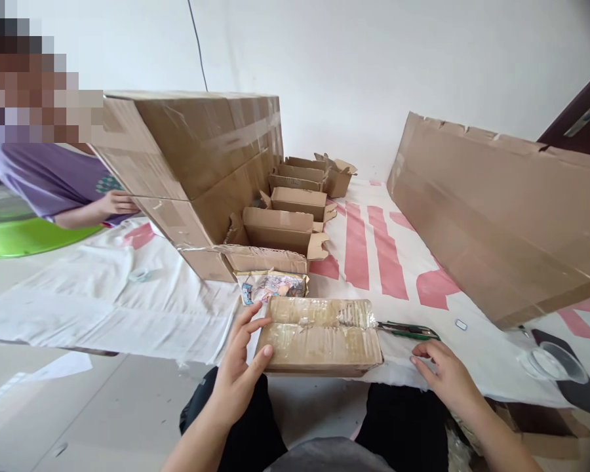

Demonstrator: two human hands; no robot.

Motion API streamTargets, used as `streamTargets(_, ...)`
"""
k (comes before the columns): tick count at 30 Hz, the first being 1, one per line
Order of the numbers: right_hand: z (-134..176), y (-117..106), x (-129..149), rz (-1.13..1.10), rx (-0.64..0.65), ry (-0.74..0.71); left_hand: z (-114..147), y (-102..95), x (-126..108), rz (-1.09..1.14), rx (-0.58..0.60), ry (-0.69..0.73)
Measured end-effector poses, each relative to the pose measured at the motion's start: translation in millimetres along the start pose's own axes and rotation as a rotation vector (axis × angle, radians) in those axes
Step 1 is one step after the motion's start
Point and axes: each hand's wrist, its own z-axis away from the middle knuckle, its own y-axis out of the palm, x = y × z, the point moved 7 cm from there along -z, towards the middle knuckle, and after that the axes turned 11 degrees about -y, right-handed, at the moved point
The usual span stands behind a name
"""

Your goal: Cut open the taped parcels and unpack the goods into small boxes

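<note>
A small closed cardboard box (324, 346) with clear tape over its top lies flat at the table's front edge. At its left end is my left hand (240, 370), fingers spread, thumb and fingertips against the box. My right hand (440, 367) rests to the right of the box, slightly curled with thumb and fingers apart, holding nothing. Just beyond those fingers lies a green-handled utility knife (408, 330), its front end by the box's right corner. Behind the box is a printed plastic packet (273, 286).
Several open small cartons (278, 226) line the large cardboard box (211, 144) on the left. A tall cardboard panel (496, 210) leans at right. A tape roll (550, 362) lies near the right edge. Another person's hand (119, 204) touches the large box.
</note>
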Motion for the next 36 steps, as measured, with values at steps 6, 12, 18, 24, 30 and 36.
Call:
streamTargets(6,-18,-16,56,-0.1,-0.138,-0.206,17,-4.0,-32,0.301,-0.062,0.087)
streamTargets(12,-31,-24,105,-0.181,-0.199,-0.454,34,-3.9,-52,0.127,0.096,0.288)
streamTargets(18,-41,-16,117,-0.13,-0.183,-0.53,40,3.4,-53,-0.187,0.021,0.476)
streamTargets(24,-48,-10,128,0.004,-0.147,-0.566,46,7.8,-53,-0.217,-0.066,0.539)
streamTargets(30,-60,-6,130,0.127,-0.17,-0.499,47,8.0,-55,-0.245,-0.091,0.554)
streamTargets(36,-86,1,121,0.015,-0.093,-0.408,48,9.8,-58,-0.281,-0.091,0.522)
